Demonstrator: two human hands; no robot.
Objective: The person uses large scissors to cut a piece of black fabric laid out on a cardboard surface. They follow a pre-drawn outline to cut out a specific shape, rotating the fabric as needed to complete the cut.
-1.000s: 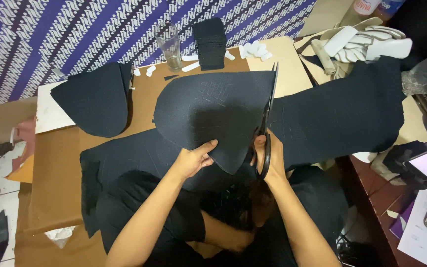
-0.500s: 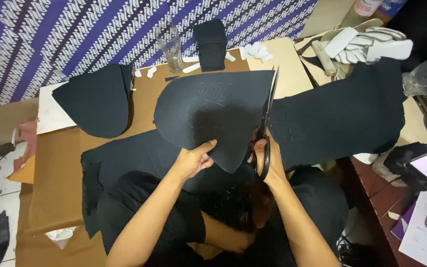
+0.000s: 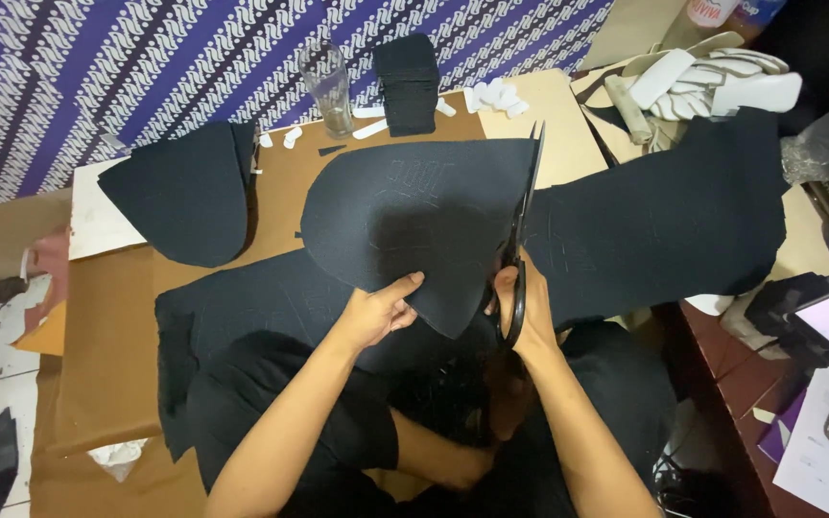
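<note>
Fingers of the right hand (image 3: pixel 522 305) are closed through the handles of the scissors (image 3: pixel 518 251), blades pointing far along the edge of the black sheet (image 3: pixel 414 221). The left hand (image 3: pixel 381 312) pinches the sheet's near edge, lifting it taut for the blades. A glass (image 3: pixel 326 88) stands far off.

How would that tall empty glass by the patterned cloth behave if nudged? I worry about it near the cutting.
The glass looks tall and narrow, so a push near the rim would probably tip it rather than slide it. It appears empty, so likely light and easily toppled. Being clear glass, it is probably fragile and smooth to grip. It stands apart from the scissors in the right hand.
</note>
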